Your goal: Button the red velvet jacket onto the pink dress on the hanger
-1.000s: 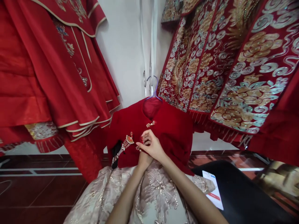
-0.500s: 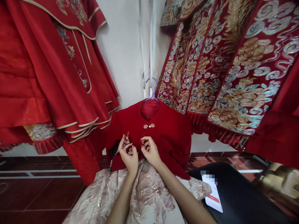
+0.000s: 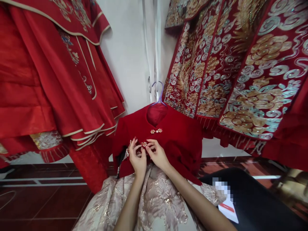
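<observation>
A red velvet jacket [image 3: 178, 128] hangs in front of me with a gold-and-pearl frog button [image 3: 156, 131] at its neckline. Below that, my left hand [image 3: 138, 162] and my right hand [image 3: 158, 155] meet with bent, closed fingers. Both pinch a second, flower-shaped beaded frog button [image 3: 143, 144] from either side. A jewelled bead trim [image 3: 128, 149] with red stones lies along the outside of my left fingers; where it is attached is hidden. The jacket's lower front is partly behind my hands.
A purple hanger [image 3: 160, 94] holds the jacket. Red gowns [image 3: 79, 80] hang at left, embroidered panels [image 3: 255, 96] at right. Pale brocade fabric [image 3: 166, 202] spreads beneath my forearms. A phone-like white item [image 3: 228, 211], partly blurred, lies on a black seat [image 3: 260, 205].
My hands have come together from a small distance apart, and the beaded frog button now shows between their fingertips. The ornament raised above my left hand has dropped beside it. The view shifted slightly.
</observation>
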A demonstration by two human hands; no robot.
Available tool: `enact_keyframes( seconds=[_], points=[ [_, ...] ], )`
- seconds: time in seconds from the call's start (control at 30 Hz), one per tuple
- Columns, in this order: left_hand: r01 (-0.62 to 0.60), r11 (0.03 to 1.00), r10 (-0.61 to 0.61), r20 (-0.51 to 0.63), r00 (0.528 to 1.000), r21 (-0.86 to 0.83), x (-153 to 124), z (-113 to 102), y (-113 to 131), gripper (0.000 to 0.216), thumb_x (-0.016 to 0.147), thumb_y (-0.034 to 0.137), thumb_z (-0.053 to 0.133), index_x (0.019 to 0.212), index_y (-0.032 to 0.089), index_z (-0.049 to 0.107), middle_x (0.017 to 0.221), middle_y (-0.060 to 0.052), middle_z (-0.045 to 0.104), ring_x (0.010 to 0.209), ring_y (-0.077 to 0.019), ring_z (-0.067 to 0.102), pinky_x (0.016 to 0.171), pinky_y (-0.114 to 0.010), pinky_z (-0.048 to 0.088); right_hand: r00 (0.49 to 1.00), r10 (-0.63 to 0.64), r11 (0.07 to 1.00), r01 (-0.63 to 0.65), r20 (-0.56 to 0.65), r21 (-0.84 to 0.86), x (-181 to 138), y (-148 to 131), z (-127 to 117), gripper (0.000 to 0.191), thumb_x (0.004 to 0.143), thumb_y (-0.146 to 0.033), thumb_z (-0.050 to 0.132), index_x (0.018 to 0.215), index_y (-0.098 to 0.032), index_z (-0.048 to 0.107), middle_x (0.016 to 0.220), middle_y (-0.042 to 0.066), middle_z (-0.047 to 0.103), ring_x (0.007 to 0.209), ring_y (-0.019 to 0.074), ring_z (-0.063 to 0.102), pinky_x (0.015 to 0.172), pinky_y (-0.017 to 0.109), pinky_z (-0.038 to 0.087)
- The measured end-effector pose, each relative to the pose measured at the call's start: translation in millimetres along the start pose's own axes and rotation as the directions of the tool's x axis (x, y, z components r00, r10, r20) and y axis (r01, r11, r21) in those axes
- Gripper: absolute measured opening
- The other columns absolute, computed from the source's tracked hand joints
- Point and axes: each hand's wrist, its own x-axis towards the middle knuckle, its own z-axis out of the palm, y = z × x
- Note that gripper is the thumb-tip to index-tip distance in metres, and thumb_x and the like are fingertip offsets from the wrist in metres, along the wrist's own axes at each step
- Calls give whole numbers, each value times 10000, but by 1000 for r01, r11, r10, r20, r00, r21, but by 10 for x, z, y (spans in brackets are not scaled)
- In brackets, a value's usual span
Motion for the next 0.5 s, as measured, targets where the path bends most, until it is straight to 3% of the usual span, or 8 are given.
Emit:
enact_keyframes(
  seconds=[0.1, 0.17, 0.33, 0.5],
  points=[
    [30, 999, -34, -87, 996, -44, 19, 7, -6, 564, 798, 232, 579, 1327, 240, 384, 1362, -148, 430, 927, -144, 628, 562, -191, 548, 996, 47, 986, -58, -70, -156, 8, -6, -20, 283, 831, -330, 554, 1061, -165, 548, 787, 34, 636, 627, 149, 616, 595, 265, 510],
    [23, 999, -26, -83, 996, -34, 14, -7, -23, 551, 793, 229, 581, 1312, 242, 397, 1385, -146, 404, 919, -137, 628, 591, -203, 556, 994, 80, 969, -95, -71, -229, -3, -19, -30, 263, 816, -349, 579, 1001, -163, 574, 716, 27, 638, 620, 163, 626, 601, 274, 508],
    [-4, 1000, 4, -54, 999, -1, 5, -30, -64, 448, 800, 211, 578, 1237, 203, 480, 1299, -140, 492, 901, -136, 639, 730, -254, 562, 989, 150, 979, -149, -9, -138, 56, -73, -2, 285, 804, -442, 598, 885, -170, 630, 741, 44, 685, 645, 157, 649, 600, 252, 508],
    [67, 991, -71, -37, 997, -118, 46, -39, -74, 412, 795, 237, 593, 1195, 183, 513, 1265, -148, 524, 941, -170, 645, 643, -238, 577, 988, 150, 983, -153, -34, -106, 154, -106, 29, 342, 735, -511, 668, 793, -175, 641, 688, 30, 680, 633, 153, 648, 624, 251, 505]
  ],
)
